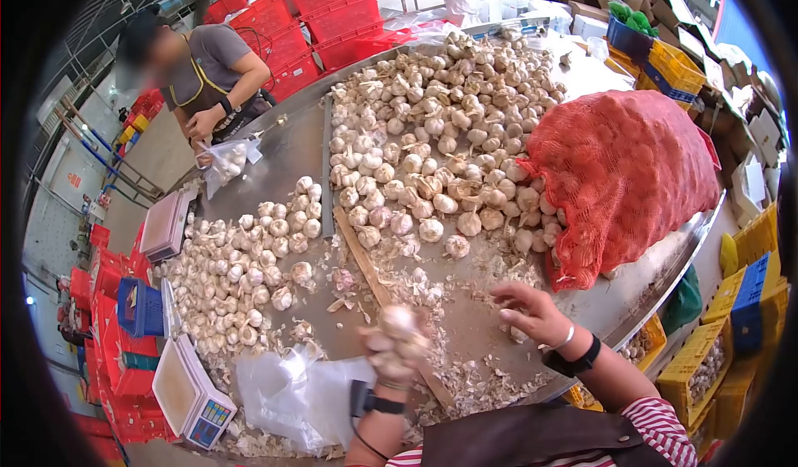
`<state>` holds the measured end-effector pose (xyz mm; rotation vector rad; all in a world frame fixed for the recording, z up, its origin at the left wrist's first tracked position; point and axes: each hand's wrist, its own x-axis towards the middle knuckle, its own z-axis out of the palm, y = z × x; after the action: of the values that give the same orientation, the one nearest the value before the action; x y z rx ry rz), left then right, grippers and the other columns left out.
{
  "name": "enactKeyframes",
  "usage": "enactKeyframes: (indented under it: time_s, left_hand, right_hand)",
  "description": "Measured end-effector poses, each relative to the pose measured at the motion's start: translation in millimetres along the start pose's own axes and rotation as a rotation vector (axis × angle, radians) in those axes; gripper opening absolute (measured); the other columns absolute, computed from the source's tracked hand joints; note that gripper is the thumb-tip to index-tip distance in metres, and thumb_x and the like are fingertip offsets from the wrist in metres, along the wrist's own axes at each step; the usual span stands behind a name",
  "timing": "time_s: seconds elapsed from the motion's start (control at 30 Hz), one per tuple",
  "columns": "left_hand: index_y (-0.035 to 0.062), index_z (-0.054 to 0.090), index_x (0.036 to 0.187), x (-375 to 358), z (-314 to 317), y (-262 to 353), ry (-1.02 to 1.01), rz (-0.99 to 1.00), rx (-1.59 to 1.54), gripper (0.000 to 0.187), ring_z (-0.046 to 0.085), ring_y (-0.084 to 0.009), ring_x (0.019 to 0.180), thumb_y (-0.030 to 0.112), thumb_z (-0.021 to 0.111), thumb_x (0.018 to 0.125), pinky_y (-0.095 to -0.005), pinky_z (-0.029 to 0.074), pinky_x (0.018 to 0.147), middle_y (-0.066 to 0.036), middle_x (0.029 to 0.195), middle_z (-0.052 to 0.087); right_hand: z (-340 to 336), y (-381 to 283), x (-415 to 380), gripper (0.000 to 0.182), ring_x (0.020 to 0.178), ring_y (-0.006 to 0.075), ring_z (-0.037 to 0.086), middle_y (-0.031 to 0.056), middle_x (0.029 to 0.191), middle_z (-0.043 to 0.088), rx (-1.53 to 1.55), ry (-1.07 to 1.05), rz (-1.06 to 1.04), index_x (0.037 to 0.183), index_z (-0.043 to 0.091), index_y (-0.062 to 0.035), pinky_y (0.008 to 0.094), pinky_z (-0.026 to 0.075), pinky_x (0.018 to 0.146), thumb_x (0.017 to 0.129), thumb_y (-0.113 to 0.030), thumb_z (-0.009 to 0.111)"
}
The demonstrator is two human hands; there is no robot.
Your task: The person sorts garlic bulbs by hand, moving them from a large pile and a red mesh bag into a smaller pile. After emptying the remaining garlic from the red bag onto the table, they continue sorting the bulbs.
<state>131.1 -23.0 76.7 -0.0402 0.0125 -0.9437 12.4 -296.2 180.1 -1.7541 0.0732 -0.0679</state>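
Note:
My left hand (pixel 397 359), smeared by motion, is closed around several garlic bulbs (pixel 399 321) above the table's near part. To its right, my right hand (pixel 536 313) hovers over scattered papery skins with its fingers apart and curved; something pale shows under the palm. A large heap of garlic bulbs (pixel 440 118) spreads beyond both hands. A second pile of cleaner-looking bulbs (pixel 241 276) lies to the left. Clear plastic bags (pixel 295 396) lie flat beside my left forearm.
A red mesh sack (pixel 628 176) of garlic rests at the right. A wooden strip (pixel 362 259) and a metal divider (pixel 327 168) split the metal table (pixel 287 155). Two scales (pixel 187 392) stand along the left edge. Across the table, a person (pixel 212 76) holds a bag (pixel 229 164) of garlic.

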Motion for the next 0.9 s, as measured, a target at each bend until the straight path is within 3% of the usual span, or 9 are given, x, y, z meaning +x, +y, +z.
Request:
enactKeyframes:
  time_s: [0.17,0.23,0.27,0.33,0.37,0.4,0.53,0.6,0.9]
  left_hand:
    - [0.0139,0.045,0.137,-13,65,156,0.037,0.432,0.055,0.064,0.047,-0.0270,0.120,0.041,0.066,0.083,-0.0438,0.051,0.092,-0.018,0.139,0.040]
    - [0.0041,0.037,0.140,-31,76,216,0.480,0.870,0.488,0.077,0.051,-0.0283,0.118,0.041,0.070,0.081,-0.0434,0.043,0.100,-0.022,0.132,0.045]
    - [0.0041,0.037,0.140,-23,86,219,0.479,0.871,0.486,0.077,0.051,-0.0283,0.118,0.041,0.070,0.081,-0.0434,0.043,0.100,-0.022,0.132,0.045]
    - [-0.0032,0.029,0.143,-12,100,225,1.113,1.289,1.209,0.078,0.047,-0.0325,0.122,0.037,0.064,0.086,-0.0446,0.035,0.105,-0.023,0.138,0.043]
    - [-0.0097,0.027,0.143,-13,75,246,1.046,1.334,1.455,0.078,0.046,-0.0324,0.124,0.033,0.063,0.087,-0.0409,0.032,0.107,-0.024,0.141,0.041]
    - [-0.0082,0.044,0.131,2,67,238,1.171,1.280,1.754,0.057,0.050,-0.0272,0.117,0.024,0.061,0.088,-0.0370,0.037,0.101,-0.017,0.134,0.048]
    - [-0.0034,0.049,0.129,69,47,121,0.824,0.536,2.262,0.055,0.046,-0.0328,0.125,0.026,0.066,0.085,-0.0398,0.036,0.104,-0.021,0.133,0.049]
    - [-0.0037,0.050,0.127,98,7,76,0.520,0.497,2.495,0.059,0.042,-0.0389,0.126,0.030,0.070,0.083,-0.0439,0.034,0.106,-0.024,0.134,0.047]
    - [0.0056,0.047,0.133,242,26,-1,0.353,0.378,2.763,0.063,0.030,-0.0429,0.134,0.039,0.066,0.083,-0.0596,0.022,0.108,-0.023,0.146,0.033]
  right_hand:
    - [-32,29,-55,0.031,0.100,0.0118,0.057,0.0055,0.112,0.059,0.148,0.063,0.197,0.120,0.056,-0.0013,0.0282,0.048,0.087,0.093,-0.014,0.062]
    - [-43,25,-73,0.028,0.097,0.0109,0.057,0.0042,0.109,0.061,0.132,0.160,0.234,0.119,0.057,-0.0003,0.0276,0.048,0.084,0.093,-0.012,0.060]
    - [-48,25,-81,0.028,0.097,0.0109,0.057,0.0042,0.109,0.061,0.130,0.160,0.233,0.119,0.057,-0.0003,0.0276,0.048,0.084,0.093,-0.012,0.060]
    - [-55,26,-96,0.028,0.095,0.0111,0.058,0.0037,0.107,0.063,0.143,0.303,0.337,0.119,0.057,0.0007,0.0271,0.048,0.086,0.093,-0.011,0.060]
    - [-58,30,-100,0.030,0.095,0.0116,0.059,0.0041,0.107,0.063,0.121,0.332,0.316,0.119,0.057,0.0003,0.0279,0.048,0.085,0.092,-0.012,0.062]
    - [-61,32,-101,0.030,0.095,0.0116,0.059,0.0041,0.107,0.063,0.113,0.352,0.314,0.119,0.057,0.0003,0.0279,0.048,0.085,0.092,-0.012,0.062]
    - [-95,-6,-87,0.036,0.090,0.0173,0.064,0.0081,0.102,0.064,-0.294,0.253,0.185,0.118,0.058,-0.0054,0.0304,0.053,0.076,0.084,-0.011,0.071]
    - [-127,-34,-64,0.038,0.088,0.0185,0.064,0.0093,0.102,0.063,-0.535,0.220,0.044,0.116,0.059,-0.0059,0.0311,0.053,0.074,0.081,-0.012,0.074]
    - [-322,-78,117,0.046,0.097,0.0342,0.061,0.0169,0.104,0.063,-1.102,0.042,-0.181,0.118,0.057,-0.0065,0.0427,0.049,0.085,0.077,-0.021,0.073]
